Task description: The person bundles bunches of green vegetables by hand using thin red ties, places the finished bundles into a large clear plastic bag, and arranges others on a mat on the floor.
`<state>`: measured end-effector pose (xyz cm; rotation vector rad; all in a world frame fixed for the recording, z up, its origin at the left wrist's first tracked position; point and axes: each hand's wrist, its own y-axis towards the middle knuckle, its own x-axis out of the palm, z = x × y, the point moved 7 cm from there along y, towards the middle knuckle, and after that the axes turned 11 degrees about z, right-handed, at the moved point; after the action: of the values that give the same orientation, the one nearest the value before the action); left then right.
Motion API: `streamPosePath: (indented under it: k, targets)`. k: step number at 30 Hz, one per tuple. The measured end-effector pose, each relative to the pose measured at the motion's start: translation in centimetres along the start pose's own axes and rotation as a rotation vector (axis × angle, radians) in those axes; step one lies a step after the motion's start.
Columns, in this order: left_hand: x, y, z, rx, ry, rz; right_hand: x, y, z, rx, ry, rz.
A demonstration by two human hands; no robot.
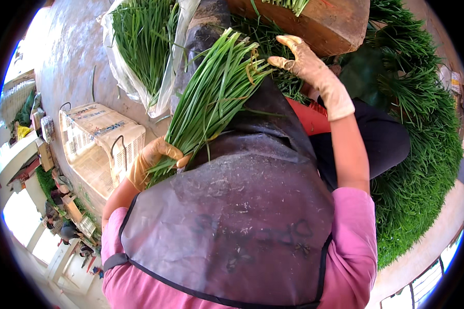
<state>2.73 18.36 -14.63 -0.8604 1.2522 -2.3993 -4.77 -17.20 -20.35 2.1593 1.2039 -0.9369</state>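
Note:
A bunch of green chives (211,98) lies slanted across my apron-covered lap, its pale cut ends pointing up and away. My left hand (157,158), in a cream rubber glove, is closed around the leafy lower end. A yellowish-brown strip (251,69) hangs at the bunch's upper right side; whether it is knotted I cannot tell. Just right of the cut ends is my gloved right hand (304,64), fingers spread and thumb apart, with nothing visible in it. Its thumb and fingertips are close to the bunch.
A wooden block (319,26) with more cut stalks on it stands ahead. To the left are a plastic-lined bundle of chives (142,46) and a tipped beige crate (100,139). A large heap of greens (417,154) fills the right side. People (69,232) sit far left.

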Motion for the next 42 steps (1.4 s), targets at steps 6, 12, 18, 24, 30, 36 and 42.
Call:
streamPosePath:
  k: [6,12,18,24,30,36,42]
  targets:
    - [-0.1,1.1,0.3,-0.085,-0.262,0.007,2.7,1.6,-6.6,-0.063,0.21,-0.158]
    - [-2.1,0.7,-0.4,-0.08,-0.282,0.016,-1.0,3.0,-6.0,-0.138,0.618,0.006]
    - [-2.5,-0.5,-1.5,-0.075,-0.446,0.009,2.7,5.8,7.0,0.556,1.266,0.236]
    - [-3.2,-1.0,-2.3,-0.057,-0.364,0.122,2.9,4.0,0.9,0.157,0.231,0.021]
    - [-1.5,0.0,-0.2,-0.029,-0.259,0.181,2.7,-0.1,-10.2,-0.21,-0.113,0.05]
    - [-2.8,-0.7,-1.3,-0.023,-0.265,0.152,2.3,3.2,2.7,0.311,0.379,0.06]
    - [-4.3,-0.6,-3.0,0.014,-0.264,0.143,3.9,4.7,-5.0,0.144,0.617,-0.25]
